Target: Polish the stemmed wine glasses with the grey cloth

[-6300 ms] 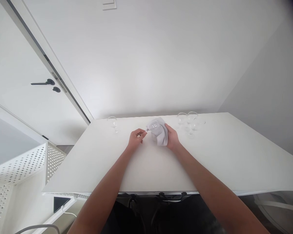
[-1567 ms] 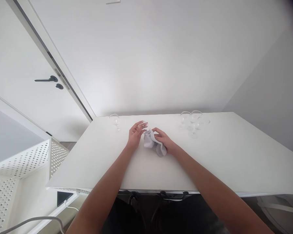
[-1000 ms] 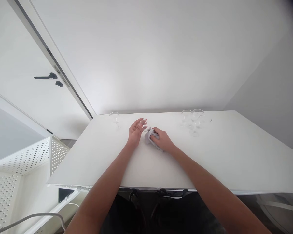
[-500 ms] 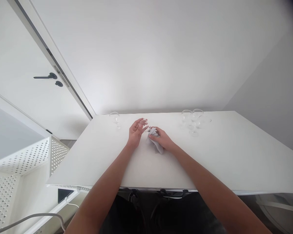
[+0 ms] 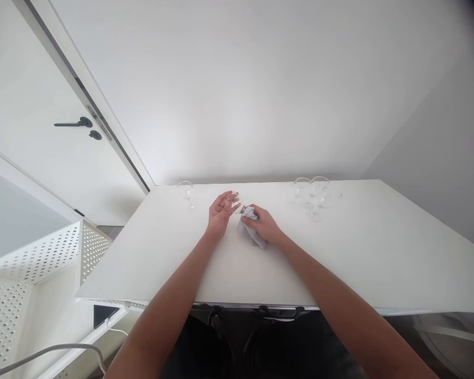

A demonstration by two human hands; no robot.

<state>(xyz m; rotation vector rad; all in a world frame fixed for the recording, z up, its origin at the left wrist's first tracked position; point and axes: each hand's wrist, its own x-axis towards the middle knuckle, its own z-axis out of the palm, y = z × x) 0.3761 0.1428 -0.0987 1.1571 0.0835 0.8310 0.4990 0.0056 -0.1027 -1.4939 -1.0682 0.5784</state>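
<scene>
My left hand point(image 5: 220, 215) has its fingers around the bowl of a clear stemmed wine glass point(image 5: 234, 199), which is tipped on its side above the table. At the glass's stem end, my right hand point(image 5: 265, 223) grips a light grey cloth point(image 5: 253, 232). The cloth is bunched between thumb and fingers, with a loose corner hanging down toward the table. Cloth and fingers hide the foot of the glass.
The white table point(image 5: 339, 263) runs along a pale wall. One stemmed glass point(image 5: 187, 192) stands at the back left. Several clear glasses point(image 5: 316, 196) are grouped at the back right. A door with a black handle point(image 5: 79, 123) is on the left.
My right hand and the cloth have shifted very slightly at the stem end of the glass. My left hand stays almost in place.
</scene>
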